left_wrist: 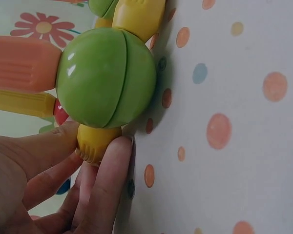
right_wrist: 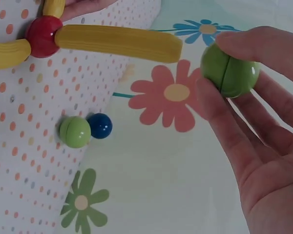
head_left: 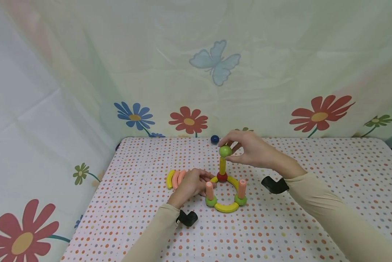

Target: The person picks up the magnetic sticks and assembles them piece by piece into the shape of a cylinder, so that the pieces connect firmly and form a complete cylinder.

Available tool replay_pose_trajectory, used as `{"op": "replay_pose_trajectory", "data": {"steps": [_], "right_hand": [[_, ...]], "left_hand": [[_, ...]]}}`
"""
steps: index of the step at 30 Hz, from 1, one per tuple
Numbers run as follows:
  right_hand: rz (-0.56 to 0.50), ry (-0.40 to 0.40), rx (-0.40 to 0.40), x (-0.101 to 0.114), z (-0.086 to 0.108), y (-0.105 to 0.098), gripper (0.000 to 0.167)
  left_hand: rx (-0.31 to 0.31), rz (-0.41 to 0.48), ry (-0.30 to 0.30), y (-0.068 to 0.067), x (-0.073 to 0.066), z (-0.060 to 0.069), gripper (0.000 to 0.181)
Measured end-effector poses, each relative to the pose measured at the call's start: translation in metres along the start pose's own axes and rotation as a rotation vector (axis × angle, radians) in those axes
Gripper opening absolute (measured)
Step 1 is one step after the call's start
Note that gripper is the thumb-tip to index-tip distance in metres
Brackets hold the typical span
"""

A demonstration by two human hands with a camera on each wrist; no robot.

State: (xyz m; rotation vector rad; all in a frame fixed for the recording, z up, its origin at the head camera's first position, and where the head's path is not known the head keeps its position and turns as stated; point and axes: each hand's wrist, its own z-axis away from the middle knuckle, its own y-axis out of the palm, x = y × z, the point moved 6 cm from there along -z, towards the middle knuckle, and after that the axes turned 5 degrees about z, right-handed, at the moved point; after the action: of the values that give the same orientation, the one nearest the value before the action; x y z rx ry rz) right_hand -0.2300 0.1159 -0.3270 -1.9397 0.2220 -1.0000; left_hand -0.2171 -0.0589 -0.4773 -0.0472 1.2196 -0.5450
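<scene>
Between thumb and fingers my right hand (head_left: pixel 250 149) pinches a green ball (right_wrist: pixel 229 70). In the right wrist view that ball is a short gap away from the tip of an upright yellow rod (right_wrist: pixel 119 43), which stands in a red ball (right_wrist: pixel 44 36). Curved yellow pieces (head_left: pixel 227 207) join this red ball and two green balls (left_wrist: pixel 106 78) into a ring on the table. A salmon rod (head_left: pixel 242 189) stands on each green ball of the ring. My left hand (head_left: pixel 192 183) grips a curved yellow piece (left_wrist: pixel 94 143) at the ring's left side.
Left of the ring lie a loose curved yellow piece (head_left: pixel 170 179) and curved salmon pieces (head_left: pixel 175 179). A dark blue ball (right_wrist: pixel 100 126) and another green ball (right_wrist: pixel 75 131) rest near the table's back edge, beside the printed curtain (head_left: pixel 268 72). The table (head_left: pixel 330 182) has a dotted cloth.
</scene>
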Motion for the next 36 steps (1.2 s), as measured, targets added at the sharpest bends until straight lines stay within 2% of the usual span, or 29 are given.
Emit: {"op": "replay_pose_trajectory", "data": {"steps": [5, 11, 24, 26, 29, 32, 36], "right_hand": [[0.044, -0.028, 0.056, 0.006, -0.004, 0.004, 0.033], [0.105, -0.059, 0.088, 0.006, -0.007, 0.009, 0.032], [0.122, -0.108, 0.163, 0.006, -0.009, 0.007, 0.03], [0.108, -0.083, 0.161, 0.004, -0.009, 0.007, 0.03], [0.059, -0.006, 0.135, -0.002, -0.008, 0.006, 0.027], [0.008, 0.068, 0.063, -0.013, -0.007, 0.003, 0.025], [-0.015, 0.089, -0.029, -0.033, -0.007, 0.001, 0.021]], "left_hand": [[0.005, 0.025, 0.002, 0.0, 0.0, 0.0, 0.025], [0.009, 0.034, 0.006, 0.0, 0.001, 0.0, 0.026], [0.006, 0.022, 0.01, -0.001, 0.001, -0.001, 0.026], [0.001, 0.02, 0.011, -0.001, 0.001, 0.0, 0.026], [-0.007, 0.019, 0.007, -0.001, 0.001, 0.0, 0.026], [-0.009, 0.01, 0.009, -0.001, 0.001, 0.001, 0.026], [-0.002, 0.023, 0.004, 0.0, 0.0, 0.001, 0.026]]}}
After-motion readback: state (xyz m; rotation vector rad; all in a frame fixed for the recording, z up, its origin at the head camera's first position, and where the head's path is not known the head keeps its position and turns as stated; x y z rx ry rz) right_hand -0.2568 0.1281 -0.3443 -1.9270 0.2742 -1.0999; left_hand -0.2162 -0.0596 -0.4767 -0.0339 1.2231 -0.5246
